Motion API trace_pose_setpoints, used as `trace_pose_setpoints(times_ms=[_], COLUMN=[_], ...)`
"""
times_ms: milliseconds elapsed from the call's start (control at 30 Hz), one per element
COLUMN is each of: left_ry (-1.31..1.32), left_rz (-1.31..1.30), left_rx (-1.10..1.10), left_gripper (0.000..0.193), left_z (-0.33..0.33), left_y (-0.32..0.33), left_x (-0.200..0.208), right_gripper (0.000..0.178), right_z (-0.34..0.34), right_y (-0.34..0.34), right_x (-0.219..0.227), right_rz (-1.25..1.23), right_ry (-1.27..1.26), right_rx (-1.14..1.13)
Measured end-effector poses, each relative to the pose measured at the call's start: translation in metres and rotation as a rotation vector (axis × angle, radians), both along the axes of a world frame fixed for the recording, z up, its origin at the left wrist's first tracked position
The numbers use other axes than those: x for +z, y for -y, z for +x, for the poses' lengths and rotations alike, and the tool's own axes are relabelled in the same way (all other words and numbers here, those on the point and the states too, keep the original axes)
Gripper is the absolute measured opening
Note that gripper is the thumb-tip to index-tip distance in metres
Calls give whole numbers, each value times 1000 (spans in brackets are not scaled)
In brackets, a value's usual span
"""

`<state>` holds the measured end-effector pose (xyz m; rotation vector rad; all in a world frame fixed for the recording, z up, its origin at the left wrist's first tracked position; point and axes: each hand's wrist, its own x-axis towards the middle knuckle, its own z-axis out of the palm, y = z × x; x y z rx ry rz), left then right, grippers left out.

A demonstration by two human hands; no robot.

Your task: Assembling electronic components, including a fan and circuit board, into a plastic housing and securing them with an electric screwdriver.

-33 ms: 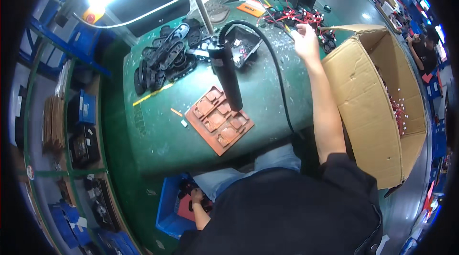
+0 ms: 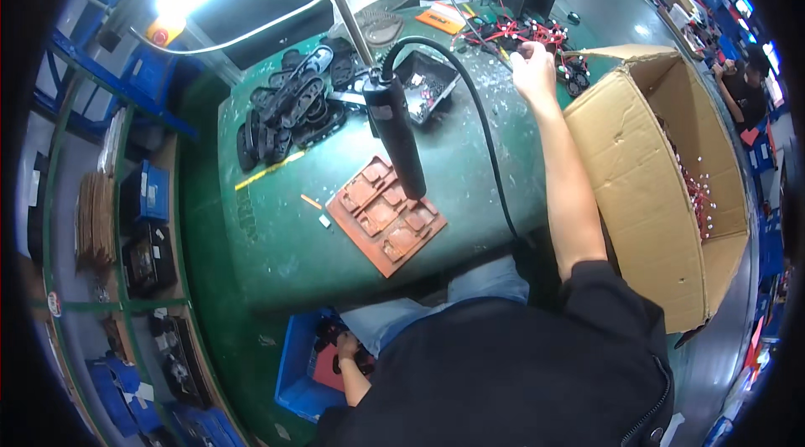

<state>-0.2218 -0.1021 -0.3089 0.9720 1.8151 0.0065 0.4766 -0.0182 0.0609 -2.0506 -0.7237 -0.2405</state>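
Note:
My right hand (image 2: 534, 74) reaches far across the green table, its fingers curled together beside a tangle of red and black wires (image 2: 528, 31). A thin dark cord runs down near its fingertips; what the fingers hold is too small to name. Low on the left, my left hand (image 2: 347, 346) is down inside a blue bin (image 2: 289, 371), fingers bent among black parts (image 2: 329, 330); its grip is partly hidden. On the table lies a reddish-brown moulded fixture (image 2: 387, 216) with several recesses. Above it hangs a black cylindrical tool (image 2: 394, 132) on a stand.
Black plastic parts (image 2: 289, 107) are heaped at the table's left rear, near a black tray (image 2: 436, 82) of small pieces. A large open cardboard box (image 2: 637, 187) stands beside my right arm. Shelves (image 2: 117, 304) line the left; a curved black cable (image 2: 486, 120) crosses the table.
The fingers of my right hand have curled in slightly and shifted a little to the left. My left hand stays in the blue bin.

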Motion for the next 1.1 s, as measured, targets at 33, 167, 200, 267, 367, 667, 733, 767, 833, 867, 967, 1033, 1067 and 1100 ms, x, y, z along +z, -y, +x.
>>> trace_pose_setpoints(times_ms=[33, 167, 200, 267, 367, 667, 733, 767, 833, 867, 967, 1033, 1067, 1100], left_ry=[-37, -206, -202, -128, -293, 434, 697, 838, 1144, 1249, 1628, 1681, 1670, 1658], left_rz=[42, 176, 183, 197, 82, 68, 145, 175, 121, 90, -281, -341, -319, -188], left_rx=[-39, -202, -195, -357, -399, -607, -712, -758, -700, -610, -279, -185, -187, -210], left_gripper=[38, 46, 46, 47, 47, 35, 30, 31, 42, 51, 73, 71, 66, 53], left_z=[-9, -25, -23, -11, -13, 112, 170, 196, 244, 254, 279, 282, 281, 281], left_y=[4, 16, 18, 12, 5, -34, -29, -26, -11, -2, 11, 12, 14, 13], left_x=[0, 3, 12, 48, 84, 315, 358, 366, 383, 382, 401, 421, 423, 416], right_gripper=[50, 59, 55, 25, 21, 20, 21, 22, 22, 23, 24, 25, 27, 26], right_z=[11, 16, 22, 65, 61, -48, -95, -116, -148, -165, -195, -214, -219, -225], right_y=[-20, -59, -63, -58, -61, 16, 50, 72, 114, 119, 159, 179, 188, 188], right_x=[-10, 6, 8, -7, 17, 154, 172, 179, 184, 172, 147, 127, 113, 101], right_rz=[-103, -129, -115, -177, -69, 278, 452, 553, 650, 684, 756, 652, 596, 533], right_ry=[112, 41, 7, 88, 270, 600, 360, 229, 203, 117, -165, -391, -456, -430], right_rx=[-138, -299, -263, -262, -229, -15, 123, 189, 305, 421, 816, 951, 999, 946])
